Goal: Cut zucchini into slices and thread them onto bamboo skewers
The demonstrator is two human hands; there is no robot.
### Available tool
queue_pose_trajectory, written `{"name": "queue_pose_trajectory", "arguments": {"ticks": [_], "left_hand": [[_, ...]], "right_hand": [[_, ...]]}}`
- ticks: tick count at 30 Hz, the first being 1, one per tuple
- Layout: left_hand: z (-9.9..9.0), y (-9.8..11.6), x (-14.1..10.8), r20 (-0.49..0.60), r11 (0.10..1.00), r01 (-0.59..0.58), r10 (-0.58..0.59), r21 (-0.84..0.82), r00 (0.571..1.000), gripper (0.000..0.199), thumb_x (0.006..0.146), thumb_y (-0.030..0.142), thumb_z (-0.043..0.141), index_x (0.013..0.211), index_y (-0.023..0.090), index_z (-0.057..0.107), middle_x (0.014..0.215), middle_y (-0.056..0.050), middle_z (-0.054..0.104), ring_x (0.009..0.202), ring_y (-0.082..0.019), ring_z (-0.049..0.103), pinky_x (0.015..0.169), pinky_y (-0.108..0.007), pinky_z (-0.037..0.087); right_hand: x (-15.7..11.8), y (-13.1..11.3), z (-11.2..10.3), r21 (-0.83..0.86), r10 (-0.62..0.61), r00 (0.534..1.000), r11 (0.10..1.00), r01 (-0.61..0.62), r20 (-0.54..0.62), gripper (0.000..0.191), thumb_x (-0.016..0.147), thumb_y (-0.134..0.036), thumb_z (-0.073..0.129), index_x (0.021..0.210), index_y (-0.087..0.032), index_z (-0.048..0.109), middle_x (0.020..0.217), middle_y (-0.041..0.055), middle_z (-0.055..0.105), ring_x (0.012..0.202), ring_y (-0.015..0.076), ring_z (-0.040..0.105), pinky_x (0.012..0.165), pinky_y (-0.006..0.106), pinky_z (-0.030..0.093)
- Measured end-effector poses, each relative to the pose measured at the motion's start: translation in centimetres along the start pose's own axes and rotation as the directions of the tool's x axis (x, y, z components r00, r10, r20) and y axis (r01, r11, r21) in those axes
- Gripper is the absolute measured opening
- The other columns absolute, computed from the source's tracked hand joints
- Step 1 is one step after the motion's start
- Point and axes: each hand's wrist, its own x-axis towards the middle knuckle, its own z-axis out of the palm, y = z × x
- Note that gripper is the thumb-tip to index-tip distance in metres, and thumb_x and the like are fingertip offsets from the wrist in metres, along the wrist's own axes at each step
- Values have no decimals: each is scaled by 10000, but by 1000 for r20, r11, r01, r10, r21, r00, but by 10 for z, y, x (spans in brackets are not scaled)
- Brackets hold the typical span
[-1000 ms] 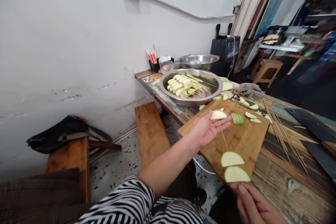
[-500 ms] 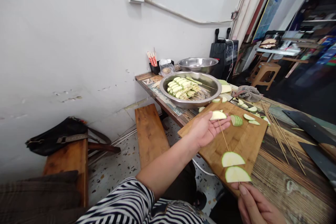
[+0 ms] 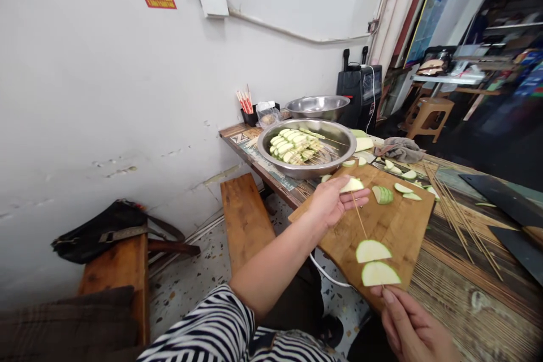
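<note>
Over the wooden cutting board, my left hand holds a pale green-edged half-moon slice between thumb and fingers. A thin skewer runs from that slice down to my right hand, which pinches its lower end. Two more slices are threaded on it near my right hand. A stack of cut slices lies on the board beyond my left fingertips, with loose slices to its right. A steel basin behind holds many skewered slices.
Bare skewers and dark blades lie to the right. At the back are a second basin, a grey cloth and a black speaker. A wooden bench and a black bag are at left.
My left hand's thumb and fingers have closed more over the top slice. The view has shifted slightly, and my right hand with the lower two slices appears a little higher.
</note>
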Motion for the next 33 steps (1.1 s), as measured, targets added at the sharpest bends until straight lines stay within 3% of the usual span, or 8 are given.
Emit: {"name": "queue_pose_trajectory", "arguments": {"ticks": [9, 17, 26, 33], "left_hand": [[4, -7, 7, -34, 999, -2, 3, 47, 999, 120, 911, 117, 485, 870, 61, 582, 824, -147, 688, 747, -229, 713, 837, -442, 555], [8, -9, 4, -41, 999, 0, 2, 45, 999, 114, 910, 124, 496, 872, 62, 585, 831, -151, 699, 757, -217, 715, 801, -397, 576], [9, -12, 3, -24, 998, -13, 14, 59, 1000, 114, 898, 118, 498, 875, 65, 596, 837, -147, 703, 773, -219, 714, 853, -426, 560], [9, -14, 1, -7, 999, 5, -5, 40, 1000, 118, 892, 121, 503, 875, 64, 606, 839, -144, 703, 772, -227, 714, 856, -435, 556]], "right_hand": [[1, -9, 6, -45, -47, 999, 998, 46, -17, 546, 756, -672, 609, 840, -136, 664, 476, -37, 396, 425, 94, 339, 390, 205, 264], [1, -8, 10, -65, -114, 993, 991, 114, -4, 510, 813, -645, 566, 855, -142, 634, 477, -47, 395, 431, 98, 342, 412, 211, 268], [3, -8, 11, -130, -145, 989, 981, 144, 2, 504, 873, -624, 492, 899, -142, 636, 472, -55, 374, 432, 103, 336, 429, 223, 261], [2, -12, 13, -56, -123, 992, 991, 123, 11, 483, 865, -619, 526, 886, -147, 626, 472, -62, 368, 428, 78, 304, 419, 206, 232]]}}
